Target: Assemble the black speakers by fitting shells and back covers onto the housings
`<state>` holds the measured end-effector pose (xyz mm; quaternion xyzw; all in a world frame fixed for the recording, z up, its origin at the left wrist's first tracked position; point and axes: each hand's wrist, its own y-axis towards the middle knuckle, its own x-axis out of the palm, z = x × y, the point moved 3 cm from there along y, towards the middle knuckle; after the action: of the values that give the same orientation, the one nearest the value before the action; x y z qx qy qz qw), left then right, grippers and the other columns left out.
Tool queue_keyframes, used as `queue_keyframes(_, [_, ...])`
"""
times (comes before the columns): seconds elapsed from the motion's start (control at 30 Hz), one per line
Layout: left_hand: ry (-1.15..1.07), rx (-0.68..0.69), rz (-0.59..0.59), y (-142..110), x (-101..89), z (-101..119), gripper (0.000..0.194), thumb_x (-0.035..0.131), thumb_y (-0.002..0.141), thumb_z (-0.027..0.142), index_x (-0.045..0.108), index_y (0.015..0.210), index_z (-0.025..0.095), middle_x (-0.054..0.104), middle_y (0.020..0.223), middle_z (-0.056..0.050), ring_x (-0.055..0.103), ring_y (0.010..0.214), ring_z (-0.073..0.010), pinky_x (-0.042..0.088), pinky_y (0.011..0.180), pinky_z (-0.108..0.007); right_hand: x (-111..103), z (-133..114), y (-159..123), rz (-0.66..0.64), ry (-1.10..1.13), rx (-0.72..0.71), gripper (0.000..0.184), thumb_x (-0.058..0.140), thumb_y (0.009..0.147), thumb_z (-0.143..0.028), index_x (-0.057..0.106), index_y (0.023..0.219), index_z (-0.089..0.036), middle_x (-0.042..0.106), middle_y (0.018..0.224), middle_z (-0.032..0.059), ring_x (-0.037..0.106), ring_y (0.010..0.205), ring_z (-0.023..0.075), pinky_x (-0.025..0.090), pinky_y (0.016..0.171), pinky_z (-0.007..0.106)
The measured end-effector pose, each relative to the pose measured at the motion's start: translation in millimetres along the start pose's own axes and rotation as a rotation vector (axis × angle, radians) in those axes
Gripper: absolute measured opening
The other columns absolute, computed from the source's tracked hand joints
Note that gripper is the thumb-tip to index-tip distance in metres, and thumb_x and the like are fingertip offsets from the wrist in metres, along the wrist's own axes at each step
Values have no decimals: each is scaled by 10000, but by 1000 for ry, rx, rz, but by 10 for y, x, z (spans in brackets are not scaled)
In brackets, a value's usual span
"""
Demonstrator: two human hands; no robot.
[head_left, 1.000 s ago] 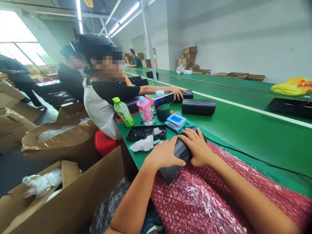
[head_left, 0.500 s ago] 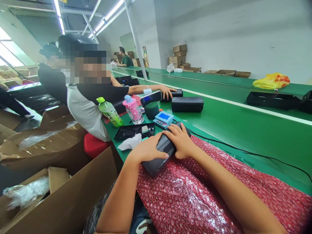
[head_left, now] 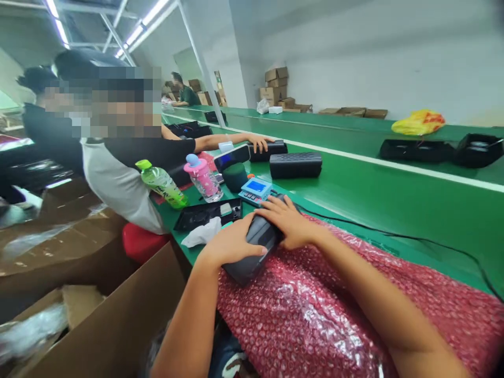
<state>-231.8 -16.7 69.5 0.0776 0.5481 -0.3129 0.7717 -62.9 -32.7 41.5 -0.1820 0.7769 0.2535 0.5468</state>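
A black oblong speaker (head_left: 246,264) lies tilted on red bubble wrap (head_left: 311,315) at the near edge of the green table. My left hand (head_left: 230,242) grips its left side, thumb laid across the top face and the other fingers hidden. Over the far end, my right hand (head_left: 286,221) is curled round the right side with its fingers across the top. Just beyond the fingers stands a light-blue device with a small screen (head_left: 255,190). To the left lie a black casing part (head_left: 189,216) and a crumpled white tissue (head_left: 202,233).
A green-capped bottle (head_left: 163,184), a pink bottle (head_left: 205,181) and a phone (head_left: 232,157) stand further back. A co-worker's hand (head_left: 260,143) rests on another black speaker (head_left: 275,150). A black cable (head_left: 378,231) crosses the table. Left below is an open carton (head_left: 129,310).
The view has turned slightly right, so the surroundings sit further left. Both my hands keep their hold on the speaker, with little visible movement.
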Motion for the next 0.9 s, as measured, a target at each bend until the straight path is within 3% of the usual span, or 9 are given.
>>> queue_keyframes(0.07, [-7, 10, -17, 13, -3, -2, 853, 648, 687, 513, 314, 1408, 201, 508, 1350, -112, 557, 1118, -297, 439, 924, -363, -68, 119, -47, -42, 135, 73, 1076, 767, 556, -234, 215, 1476, -151, 62, 1546, 187, -32, 1422, 347, 16, 1118, 591])
queue_keyframes(0.13, [-18, -1, -35, 16, 0, -8, 863, 648, 683, 528, 310, 1413, 216, 516, 1344, -102, 565, 1107, -291, 445, 912, -353, -81, 266, -95, -4, 283, 168, 1075, 772, 605, -312, 180, 1484, -138, -10, 1543, 205, -62, 1421, 342, 54, 1134, 554])
queue_keyframes(0.27, [-26, -33, -46, 15, 3, -29, 905, 649, 674, 545, 281, 1435, 219, 515, 1346, -94, 571, 1101, -283, 452, 898, -344, 22, 451, -105, 138, 480, 246, 906, 696, 704, -335, 228, 1462, -173, 123, 1510, 172, 101, 1417, 304, 138, 1146, 502])
queue_keyframes(0.37, [-25, -51, -41, 14, 1, -40, 883, 649, 675, 540, 302, 1421, 220, 526, 1333, -92, 586, 1075, -282, 464, 861, -334, 85, 464, -74, 170, 495, 275, 843, 693, 702, -308, 290, 1428, -167, 216, 1457, 163, 186, 1390, 292, 155, 1150, 475])
queue_keyframes(0.6, [-41, -9, -17, -1, 12, -24, 842, 671, 667, 499, 338, 1395, 236, 555, 1292, -78, 591, 1056, -277, 449, 903, -339, 84, 441, -61, 197, 488, 292, 783, 675, 684, -298, 338, 1384, -199, 278, 1405, 123, 247, 1349, 278, 184, 1144, 458])
queue_keyframes(0.9, [-5, -33, -7, -1, 22, -28, 892, 668, 663, 545, 316, 1415, 219, 531, 1322, -108, 579, 1074, -307, 466, 864, -365, 79, 448, -60, 181, 470, 310, 778, 625, 679, -359, 344, 1387, -202, 258, 1413, 116, 223, 1355, 267, 170, 1148, 436])
